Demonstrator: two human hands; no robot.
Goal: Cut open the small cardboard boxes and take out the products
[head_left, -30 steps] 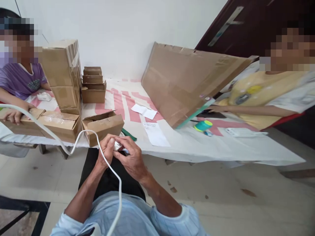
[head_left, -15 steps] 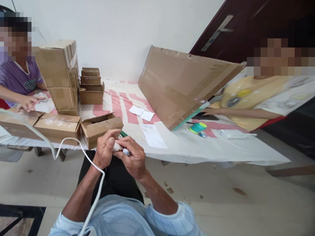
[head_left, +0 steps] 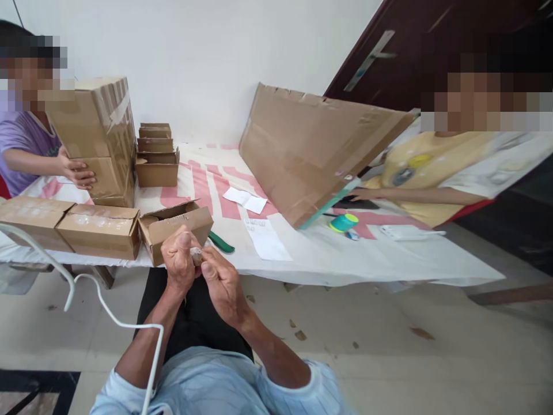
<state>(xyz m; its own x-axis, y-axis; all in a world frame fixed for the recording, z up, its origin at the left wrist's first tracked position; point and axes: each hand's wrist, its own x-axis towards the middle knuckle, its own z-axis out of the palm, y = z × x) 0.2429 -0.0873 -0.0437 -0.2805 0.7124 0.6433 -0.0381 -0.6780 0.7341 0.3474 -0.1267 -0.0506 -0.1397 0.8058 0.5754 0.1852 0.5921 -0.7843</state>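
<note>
My left hand (head_left: 180, 257) and my right hand (head_left: 220, 282) are closed together over my lap, just in front of the table edge. Between their fingertips they pinch a small white object (head_left: 196, 254), mostly hidden by the fingers. A white cable (head_left: 99, 300) loops down at my left side toward my chest. Right behind my hands an open small cardboard box (head_left: 177, 227) sits at the table's front edge, with a green-handled tool (head_left: 222, 242) beside it.
Two closed cartons (head_left: 99, 230) lie left of the open box. A person on the left holds a tall carton stack (head_left: 101, 138). A large cardboard sheet (head_left: 311, 155) leans at the right, where another person rests an arm. Paper slips (head_left: 264, 237) and a teal tape roll (head_left: 344, 222) lie on the white table cover (head_left: 389, 259).
My hands have drawn closer together and lifted slightly, hiding more of the white object. The cable loop has dropped down to the left. The person on the left has moved a hand onto the carton stack.
</note>
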